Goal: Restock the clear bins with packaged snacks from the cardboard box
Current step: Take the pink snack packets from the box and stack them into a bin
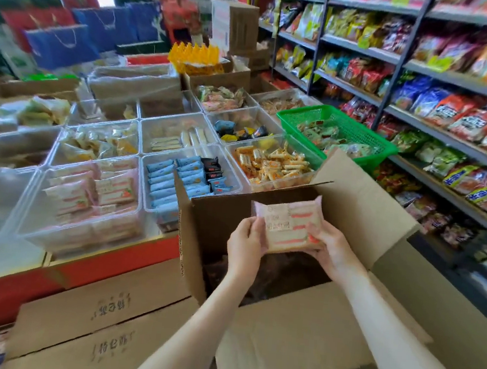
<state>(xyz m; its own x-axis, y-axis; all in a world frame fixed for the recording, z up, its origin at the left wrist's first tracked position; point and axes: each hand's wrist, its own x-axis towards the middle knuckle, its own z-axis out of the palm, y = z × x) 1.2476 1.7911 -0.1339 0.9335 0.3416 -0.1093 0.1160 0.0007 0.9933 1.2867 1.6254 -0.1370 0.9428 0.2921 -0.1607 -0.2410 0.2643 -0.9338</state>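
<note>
Pack held over the open box, both hands on it.
Left hand pinches the pack's left edge and right hand grips its right edge, fingers curled round the wrapper. The pack is pink with red stripes and sits above the box's dark inside. Just left, a clear bin on the red counter holds matching pink packs. A green basket sits beyond the box.
</note>
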